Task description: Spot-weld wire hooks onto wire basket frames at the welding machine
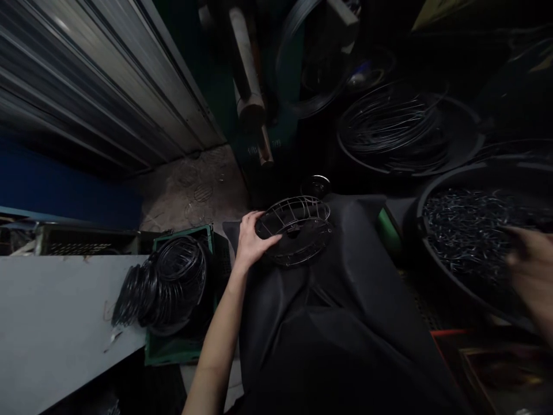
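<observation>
The left hand [251,241] has its fingers wrapped on the left edge of a round, dark, thin metal wire frame [298,221], with the thumb on the near side and the other fingers at the far side. The right hand [536,268] is blurry, so I cannot tell if its fingers pinch anything; they are at the big, round, dark tub [449,280] full of small, shiny, bent metal bits [466,230]. The wire frame sits just right of the left fingers, and seems to rest on the dark, smooth, folded cloth [311,351] over the lap. It looks light, because it is mostly gaps, so one hand should lift it. It should be stiff, not floppy, but a hard squeeze could bend its thin wires. The wire may be a bit slippery, and any cut ends could poke. The best place to grab is the outer ring, where the left fingers are, near one of the short cross wires so it won't twist. The little bits by the right fingers look light and stiff too, but tangled, so pick them by one end. Farther out, past the left fingers, black wire rings [164,288] pile in a green plastic crate [173,353], next to a flat, pale grey table [64,323].
</observation>
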`<state>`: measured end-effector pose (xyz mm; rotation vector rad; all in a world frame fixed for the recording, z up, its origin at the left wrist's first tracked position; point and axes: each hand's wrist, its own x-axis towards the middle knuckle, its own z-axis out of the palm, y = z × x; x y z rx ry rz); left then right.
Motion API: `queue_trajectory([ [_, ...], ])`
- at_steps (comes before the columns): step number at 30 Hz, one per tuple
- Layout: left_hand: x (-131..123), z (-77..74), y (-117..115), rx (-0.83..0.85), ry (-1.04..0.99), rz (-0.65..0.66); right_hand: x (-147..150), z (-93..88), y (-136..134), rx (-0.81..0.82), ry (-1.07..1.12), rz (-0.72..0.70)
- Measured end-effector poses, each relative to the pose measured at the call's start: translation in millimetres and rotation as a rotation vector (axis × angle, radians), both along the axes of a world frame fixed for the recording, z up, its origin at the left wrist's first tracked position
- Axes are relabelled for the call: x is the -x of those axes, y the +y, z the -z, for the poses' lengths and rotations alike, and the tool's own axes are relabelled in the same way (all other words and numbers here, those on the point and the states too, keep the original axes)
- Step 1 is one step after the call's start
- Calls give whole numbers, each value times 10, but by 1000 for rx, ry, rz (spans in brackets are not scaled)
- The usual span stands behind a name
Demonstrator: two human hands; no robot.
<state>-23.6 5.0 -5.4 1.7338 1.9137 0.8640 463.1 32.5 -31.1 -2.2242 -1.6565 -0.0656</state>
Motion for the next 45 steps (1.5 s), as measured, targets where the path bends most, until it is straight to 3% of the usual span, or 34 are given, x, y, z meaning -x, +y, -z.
queue_trajectory([
  [6,-42,-220,111,-73,198,129,964,-327,-66,-212,52,-346],
  [9,-109,-211,147,-93,249,179,1349,-315,-187,-301,105,-496],
  [12,-156,-161,141,-75,231,175,1560,-187,-295,-295,95,-553],
  [18,-84,-143,20,46,106,215,1694,166,-530,-177,296,-642],
  [22,-26,-147,-48,136,53,259,1676,333,-706,27,451,-676],
  [28,-97,-195,-60,151,126,199,1615,377,-692,172,490,-599],
  [32,-119,-202,-71,135,80,177,1597,374,-612,259,488,-737],
  [35,-114,-187,-83,122,20,184,1625,268,-580,317,555,-728],
  [40,-94,-205,-133,112,-6,171,2009,-262,-481,292,797,-389],
  [43,8,-229,-195,122,-81,222,2316,-594,-386,266,841,-372],
  [45,136,-238,-234,113,-191,236,2454,-720,-330,290,883,-411],
])
